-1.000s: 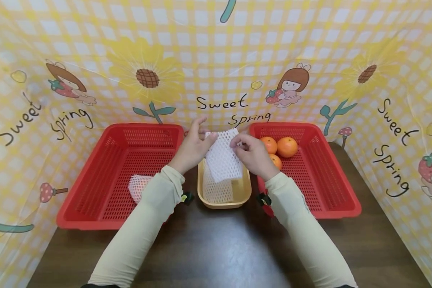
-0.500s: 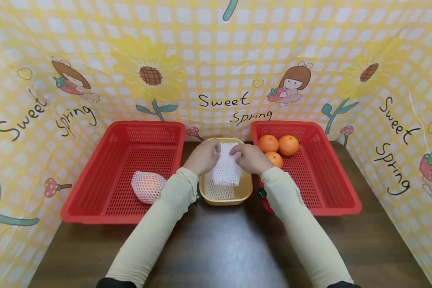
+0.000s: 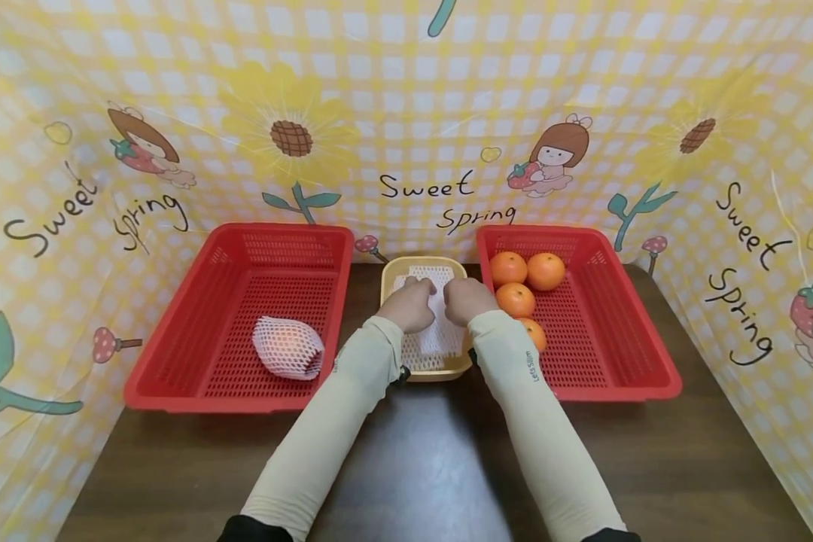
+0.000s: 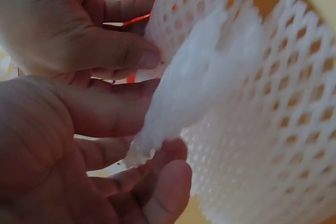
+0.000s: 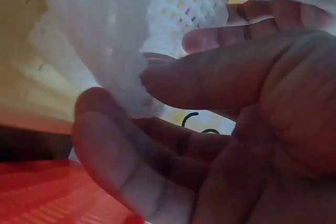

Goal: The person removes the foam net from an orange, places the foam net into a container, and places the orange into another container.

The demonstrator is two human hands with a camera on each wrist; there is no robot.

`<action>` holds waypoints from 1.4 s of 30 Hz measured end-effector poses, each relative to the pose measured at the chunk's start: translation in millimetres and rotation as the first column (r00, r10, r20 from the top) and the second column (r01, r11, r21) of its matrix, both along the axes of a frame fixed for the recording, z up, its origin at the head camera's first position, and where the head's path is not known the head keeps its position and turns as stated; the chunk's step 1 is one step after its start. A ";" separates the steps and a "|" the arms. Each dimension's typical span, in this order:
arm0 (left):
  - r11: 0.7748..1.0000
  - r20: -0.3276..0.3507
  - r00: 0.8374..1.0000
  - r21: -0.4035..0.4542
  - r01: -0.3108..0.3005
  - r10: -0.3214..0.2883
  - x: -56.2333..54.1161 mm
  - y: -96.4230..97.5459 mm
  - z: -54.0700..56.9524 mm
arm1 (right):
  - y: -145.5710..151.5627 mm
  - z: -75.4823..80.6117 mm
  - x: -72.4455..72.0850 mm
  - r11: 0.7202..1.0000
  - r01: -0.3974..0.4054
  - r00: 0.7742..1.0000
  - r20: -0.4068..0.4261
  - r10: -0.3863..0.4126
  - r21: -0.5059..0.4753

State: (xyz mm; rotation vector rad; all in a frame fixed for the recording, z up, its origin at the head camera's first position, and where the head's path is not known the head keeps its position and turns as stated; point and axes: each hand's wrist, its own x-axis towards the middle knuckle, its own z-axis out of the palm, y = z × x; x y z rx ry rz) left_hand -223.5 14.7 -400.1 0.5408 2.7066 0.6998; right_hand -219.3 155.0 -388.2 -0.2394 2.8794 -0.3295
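Both hands meet over a small yellow container [image 3: 440, 376] in the middle of the table. Between them is a white foam fruit net [image 3: 440, 335]. My left hand [image 3: 408, 305] pinches one side of its edge; in the left wrist view the net [image 4: 184, 82] bunches between thumb and fingers. My right hand [image 3: 470, 302] pinches the opposite side, its thumb and fingers closed on the net [image 5: 115, 51] in the right wrist view. More white foam netting [image 3: 413, 354] lies in the container beneath.
A red plastic basket [image 3: 237, 403] on the left holds one netted fruit [image 3: 286, 348]. On the right, another red basket [image 3: 633, 324] has several oranges [image 3: 546, 271] along its left side, one partly behind the right sleeve. A checked cloth [image 3: 420, 90] walls the back and sides.
Both hands have come down from above the container with the foam net and drawn closer together. Their fingers are now curled more tightly at its edge. The netted fruit and another orange have become visible.
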 end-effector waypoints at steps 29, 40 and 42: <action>0.949 -0.047 0.998 -0.314 0.028 -0.045 23.0 9.7 -31.5 | -22.9 -31.7 21.5 0.997 -0.014 0.992 0.123 0.006 0.069; 0.938 -0.079 0.997 -0.347 -0.022 -0.005 29.2 15.7 -34.0 | -18.2 -64.1 8.3 0.997 -0.017 0.985 0.171 0.005 0.074; 0.945 -0.114 0.993 -0.324 -0.038 0.001 29.4 15.9 -36.3 | -17.6 -65.7 8.5 0.998 -0.007 0.988 0.155 -0.003 0.063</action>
